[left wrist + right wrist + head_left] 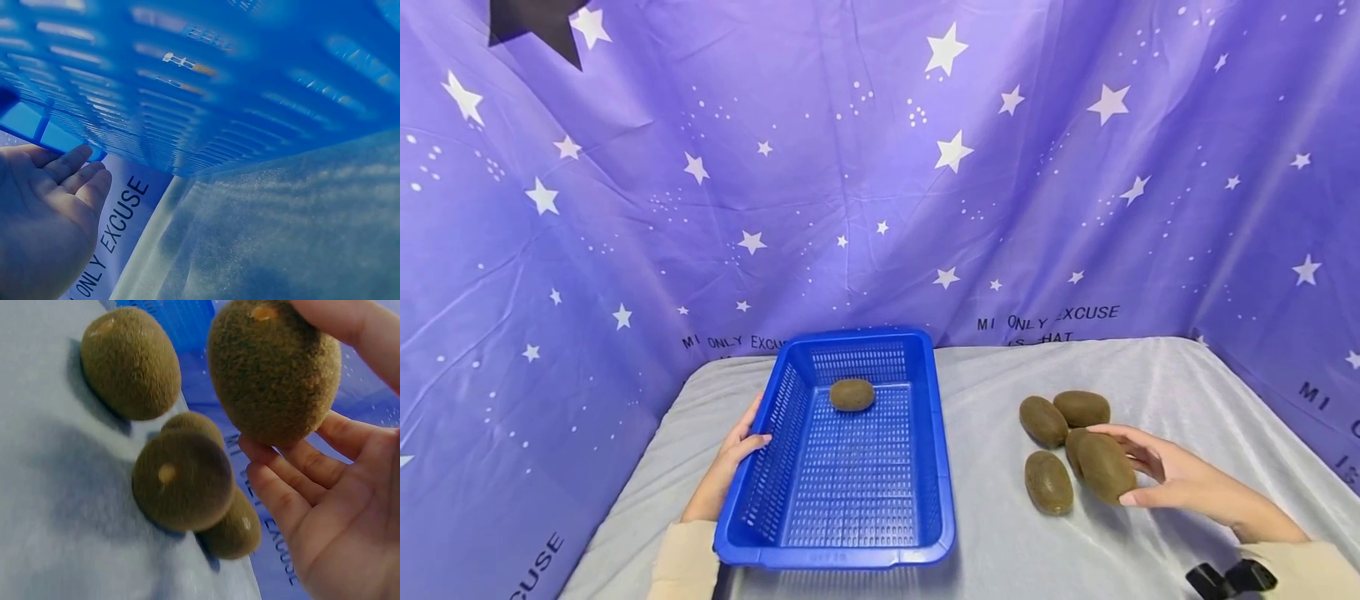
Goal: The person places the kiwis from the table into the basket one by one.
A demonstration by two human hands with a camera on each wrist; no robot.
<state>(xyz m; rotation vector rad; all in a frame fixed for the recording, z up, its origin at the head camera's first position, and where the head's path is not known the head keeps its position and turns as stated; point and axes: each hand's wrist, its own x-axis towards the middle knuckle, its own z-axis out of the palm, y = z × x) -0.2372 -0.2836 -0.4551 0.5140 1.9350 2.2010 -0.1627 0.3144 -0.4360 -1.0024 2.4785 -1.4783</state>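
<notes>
A blue plastic basket [946, 467] with slotted walls stands left of centre in the head view. One brown kiwi [852, 395] lies on its floor towards the far end. My left hand [730, 458] grips the basket's left rim, thumb on top; the left wrist view shows its fingers [69, 164] at the rim, against the slotted outer wall. On the right, my right hand [1172, 475] holds a kiwi [1105, 468] between thumb and fingers, raised above the cloth. Close by lie several more kiwis [1048, 483], one partly hidden behind the held one.
Pale grey cloth [985, 533] covers the table. A purple curtain with white stars [880, 167] hangs behind and along both sides. Something small and black [1231, 578] sits by the right sleeve.
</notes>
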